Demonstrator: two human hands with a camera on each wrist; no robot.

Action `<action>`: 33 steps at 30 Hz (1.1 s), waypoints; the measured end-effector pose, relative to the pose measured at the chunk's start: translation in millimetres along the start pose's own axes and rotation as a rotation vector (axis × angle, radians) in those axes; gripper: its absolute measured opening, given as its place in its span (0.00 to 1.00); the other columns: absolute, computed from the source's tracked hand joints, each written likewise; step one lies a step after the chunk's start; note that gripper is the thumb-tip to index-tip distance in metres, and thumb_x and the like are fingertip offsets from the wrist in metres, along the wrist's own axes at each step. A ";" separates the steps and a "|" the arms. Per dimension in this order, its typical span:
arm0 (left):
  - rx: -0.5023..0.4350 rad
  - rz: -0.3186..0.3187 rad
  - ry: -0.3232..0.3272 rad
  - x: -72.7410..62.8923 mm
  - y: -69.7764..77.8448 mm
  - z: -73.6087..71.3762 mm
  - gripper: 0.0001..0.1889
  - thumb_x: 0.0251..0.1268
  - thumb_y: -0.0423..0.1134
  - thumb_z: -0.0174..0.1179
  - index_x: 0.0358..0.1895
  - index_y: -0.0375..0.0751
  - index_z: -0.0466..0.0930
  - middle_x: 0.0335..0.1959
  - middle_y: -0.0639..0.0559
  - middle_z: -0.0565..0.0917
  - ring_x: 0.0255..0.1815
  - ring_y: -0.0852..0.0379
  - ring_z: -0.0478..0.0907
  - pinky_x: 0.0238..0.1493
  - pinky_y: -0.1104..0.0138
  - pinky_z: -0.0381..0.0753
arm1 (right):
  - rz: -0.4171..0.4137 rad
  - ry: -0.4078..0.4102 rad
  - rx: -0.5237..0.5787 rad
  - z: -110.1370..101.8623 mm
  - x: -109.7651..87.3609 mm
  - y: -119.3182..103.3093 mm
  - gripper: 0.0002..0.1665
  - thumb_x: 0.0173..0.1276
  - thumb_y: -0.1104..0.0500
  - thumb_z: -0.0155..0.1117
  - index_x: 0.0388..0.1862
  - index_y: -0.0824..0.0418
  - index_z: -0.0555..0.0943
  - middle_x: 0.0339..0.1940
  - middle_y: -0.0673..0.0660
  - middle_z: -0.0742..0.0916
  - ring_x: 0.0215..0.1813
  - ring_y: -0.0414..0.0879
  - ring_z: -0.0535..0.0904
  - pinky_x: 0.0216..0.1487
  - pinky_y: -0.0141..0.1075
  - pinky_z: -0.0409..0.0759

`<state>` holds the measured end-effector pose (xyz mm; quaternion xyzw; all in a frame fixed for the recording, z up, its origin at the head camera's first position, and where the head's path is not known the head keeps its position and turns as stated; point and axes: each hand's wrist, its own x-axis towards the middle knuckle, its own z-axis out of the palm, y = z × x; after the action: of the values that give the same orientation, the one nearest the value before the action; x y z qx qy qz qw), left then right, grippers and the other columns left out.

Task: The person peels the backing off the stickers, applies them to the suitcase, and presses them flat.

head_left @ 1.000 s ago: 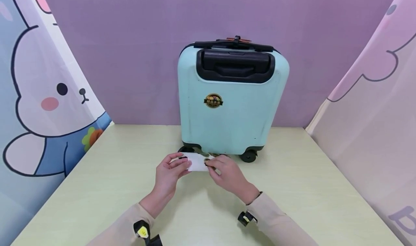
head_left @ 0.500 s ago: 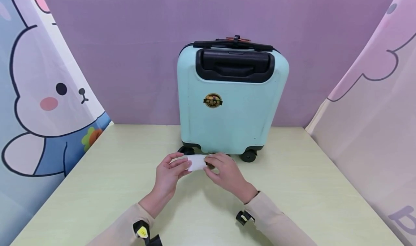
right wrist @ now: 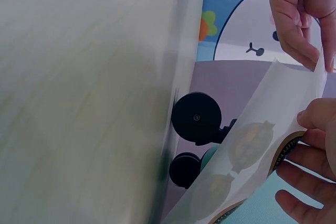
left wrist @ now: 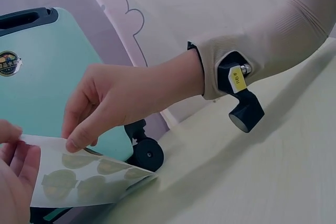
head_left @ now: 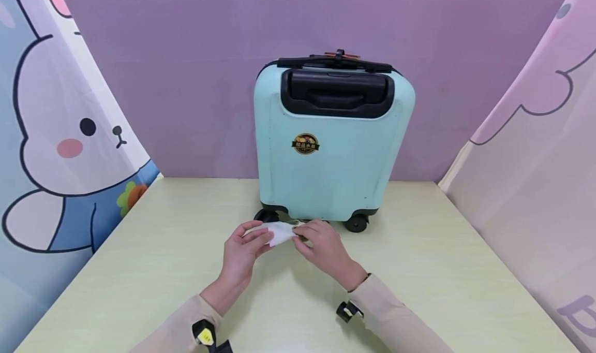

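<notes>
The left hand [head_left: 244, 247] is gripping one end of a white sheet [head_left: 281, 234], its thumb lying on the near face and its fingers curling behind. The right hand [head_left: 321, 244] is pinching the other end between thumb and forefinger. In the left wrist view that pinch is sitting on the sheet's upper edge, and round stickers [left wrist: 58, 184] are showing faintly through the pale back. In the right wrist view the fingers are touching a dark, gold-edged rim [right wrist: 286, 150] on the sheet's other face; whether that sticker is coming away, I cannot tell. The sheet is bowing between the two hands, just in front of the suitcase's lower edge and above the tabletop [head_left: 163, 249].

The mint suitcase [head_left: 330, 172] is standing upright on its black wheels [head_left: 356, 223], with a black handle [head_left: 337, 94] set into the upper part of its face. A black and gold badge [head_left: 305, 144] is lying on that face, below the handle and left of the middle. Behind, a purple backdrop [head_left: 200, 84] is hanging, while a rabbit print [head_left: 60, 109] is filling the left side and a pink and white cloth [head_left: 531, 166] the right. Both beige sleeves [head_left: 396, 317] are carrying small black cameras [head_left: 204, 333] near the wrists.
</notes>
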<state>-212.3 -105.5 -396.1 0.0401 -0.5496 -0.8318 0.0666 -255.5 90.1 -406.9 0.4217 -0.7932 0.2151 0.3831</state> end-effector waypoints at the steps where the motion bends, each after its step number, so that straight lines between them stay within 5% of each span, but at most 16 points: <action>1: -0.006 0.004 -0.003 -0.8 -0.7 0.2 0.15 0.63 0.22 0.62 0.52 0.33 0.74 0.34 0.50 0.87 0.37 0.57 0.85 0.43 0.64 0.87 | 0.004 0.003 0.001 0.4 0.2 0.0 0.10 0.55 0.65 0.77 0.37 0.64 0.89 0.34 0.55 0.90 0.37 0.47 0.84 0.39 0.38 0.83; 11: -0.066 0.011 0.009 -8.4 -11.3 -0.1 0.16 0.63 0.21 0.61 0.51 0.34 0.69 0.36 0.50 0.85 0.38 0.56 0.85 0.47 0.61 0.86 | 0.030 0.026 0.003 2.1 3.8 0.0 0.07 0.57 0.64 0.75 0.36 0.64 0.89 0.32 0.54 0.89 0.34 0.47 0.83 0.35 0.36 0.83; 19: -0.102 -0.095 -0.054 -20.3 -23.8 2.9 0.04 0.70 0.26 0.58 0.43 0.37 0.76 0.35 0.49 0.86 0.40 0.57 0.85 0.47 0.64 0.85 | 0.029 0.064 -0.002 3.3 5.2 -0.9 0.07 0.55 0.65 0.77 0.34 0.64 0.89 0.31 0.55 0.89 0.33 0.47 0.83 0.35 0.38 0.83; 33: -0.116 -0.155 -0.017 -12.7 -23.5 13.5 0.08 0.73 0.32 0.58 0.48 0.32 0.82 0.36 0.49 0.87 0.41 0.57 0.85 0.47 0.67 0.85 | 0.007 0.044 -0.053 4.5 3.5 -1.5 0.08 0.54 0.64 0.77 0.34 0.64 0.89 0.31 0.55 0.90 0.34 0.48 0.84 0.36 0.38 0.83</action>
<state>-203.2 -82.2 -412.5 0.0717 -0.4965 -0.8651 -0.0004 -257.4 84.6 -406.8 0.4035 -0.7914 0.2047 0.4109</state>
